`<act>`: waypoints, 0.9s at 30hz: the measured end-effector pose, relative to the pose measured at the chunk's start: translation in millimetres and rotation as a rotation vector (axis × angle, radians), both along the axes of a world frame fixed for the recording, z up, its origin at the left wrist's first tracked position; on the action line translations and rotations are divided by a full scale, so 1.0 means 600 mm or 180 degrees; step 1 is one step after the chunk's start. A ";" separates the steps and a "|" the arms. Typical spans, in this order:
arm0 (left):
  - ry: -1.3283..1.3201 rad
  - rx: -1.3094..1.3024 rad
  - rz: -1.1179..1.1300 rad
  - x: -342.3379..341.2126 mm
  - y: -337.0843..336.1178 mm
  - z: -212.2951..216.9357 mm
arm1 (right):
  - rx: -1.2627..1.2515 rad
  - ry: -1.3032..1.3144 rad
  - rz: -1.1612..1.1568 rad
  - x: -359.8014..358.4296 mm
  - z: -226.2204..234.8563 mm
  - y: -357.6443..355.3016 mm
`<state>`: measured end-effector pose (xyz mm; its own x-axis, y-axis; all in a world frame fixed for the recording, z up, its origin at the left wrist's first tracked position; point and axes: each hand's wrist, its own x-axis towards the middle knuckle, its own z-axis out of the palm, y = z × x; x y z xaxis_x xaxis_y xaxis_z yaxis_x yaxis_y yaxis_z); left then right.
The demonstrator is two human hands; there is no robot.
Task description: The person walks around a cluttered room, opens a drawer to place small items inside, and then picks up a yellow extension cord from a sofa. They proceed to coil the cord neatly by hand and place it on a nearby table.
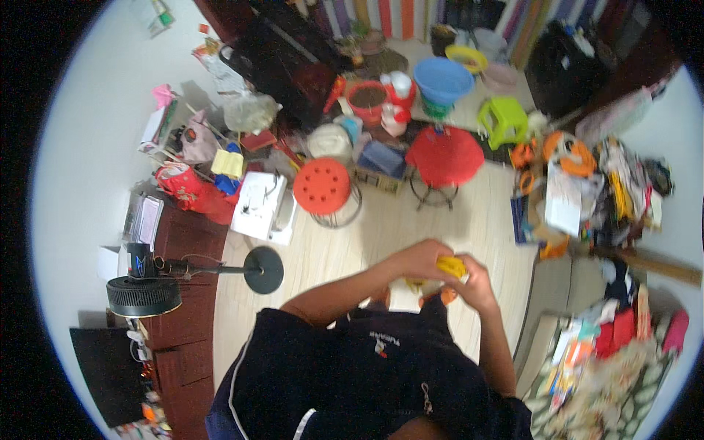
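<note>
In front of my body, my left hand (425,260) and my right hand (478,284) are close together. Between them is a small bright yellow item (451,266), with the fingers of both hands closed around it. Its kind is too small and blurred to tell; my hands cover part of it. More yellow (416,283) shows just below my left hand, and I cannot tell whether it belongs to the same item. Beneath my hands, orange footwear (440,295) is partly visible on the pale floor (352,257).
Ahead stand a round red stool (321,185) and a red-covered stool (445,155). A blue basin (444,79) and a green plastic stool (503,122) are farther back. A fan (144,295) on a round base (263,270) is at left; piled clothes (627,183) lie at right.
</note>
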<state>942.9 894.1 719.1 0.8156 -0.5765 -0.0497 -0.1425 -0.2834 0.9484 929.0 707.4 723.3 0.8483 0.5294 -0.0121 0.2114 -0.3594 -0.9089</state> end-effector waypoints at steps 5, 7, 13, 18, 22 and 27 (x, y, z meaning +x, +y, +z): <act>0.0159 0.0374 0.0470 0.056 -0.027 -0.017 | -0.0491 -0.0190 0.0784 0.113 -0.018 -0.029; 0.0492 0.0334 0.0744 0.072 -0.049 -0.015 | -0.0539 0.0371 0.1145 0.163 0.004 -0.046; 0.0803 0.0408 0.1116 0.145 -0.137 0.007 | -0.0661 -0.0362 0.1907 0.293 -0.013 -0.109; 0.1092 0.0648 0.1273 0.207 -0.170 0.018 | -0.0625 -0.0492 0.2070 0.360 -0.026 -0.139; 0.0994 0.0552 0.1375 0.262 -0.188 0.002 | -0.0504 -0.0184 0.2021 0.418 -0.044 -0.155; 0.0479 0.0262 0.1240 0.352 -0.200 -0.037 | -0.0036 0.0699 0.1590 0.499 -0.053 -0.174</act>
<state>1154.1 774.2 696.9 0.9518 -0.2158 -0.2179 0.1286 -0.3642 0.9224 1228.4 602.9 691.8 0.4705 0.8661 -0.1687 0.1644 -0.2739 -0.9476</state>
